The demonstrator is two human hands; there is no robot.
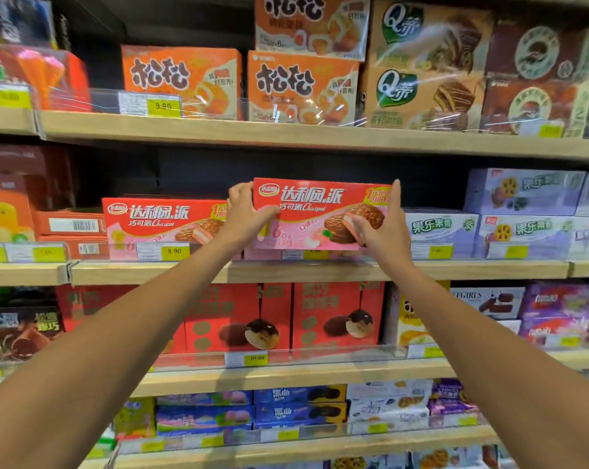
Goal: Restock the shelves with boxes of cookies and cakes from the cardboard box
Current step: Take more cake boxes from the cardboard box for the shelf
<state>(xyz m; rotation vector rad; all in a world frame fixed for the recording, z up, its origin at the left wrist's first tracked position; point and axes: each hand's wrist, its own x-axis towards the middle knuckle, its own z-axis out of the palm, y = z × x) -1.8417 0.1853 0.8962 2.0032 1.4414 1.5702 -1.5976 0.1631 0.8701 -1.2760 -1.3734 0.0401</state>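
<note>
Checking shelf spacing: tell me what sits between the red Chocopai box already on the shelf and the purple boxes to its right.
In the head view, the held red box, gripped by left hand and right hand, fills the stretch between shelved red box and purple boxes.

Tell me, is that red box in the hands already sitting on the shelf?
Cannot tell. The red box stands upright between both hands, higher than its twin, but its bottom edge is hidden.

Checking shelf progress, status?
Left hand and right hand grip red pie box, at middle shelf, beside matching box. Nothing blocking.

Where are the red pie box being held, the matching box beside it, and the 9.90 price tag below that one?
held red box (320,201), head view, front upper panel
matching red box (157,214), head view, front face
9.90 price tag (174,252), head view, yellow part
</note>
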